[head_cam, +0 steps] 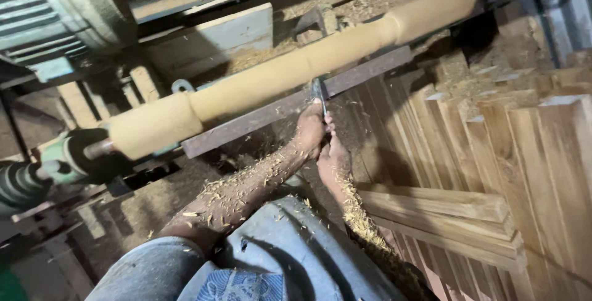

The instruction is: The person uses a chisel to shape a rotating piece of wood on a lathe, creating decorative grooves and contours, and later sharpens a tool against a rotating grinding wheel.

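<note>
Both hands, left hand [310, 131] and right hand [333, 160], are gripping the chisel [319, 91], pointing toward twelve o'clock at the spindle [290, 70], which is running from eight to two o'clock.

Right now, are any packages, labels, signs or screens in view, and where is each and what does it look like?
No packages, signs or screens show.
Nearest to a label: a blue-and-white patterned patch on the grey garment, bottom centre; too blurred to tell what it is.
</note>
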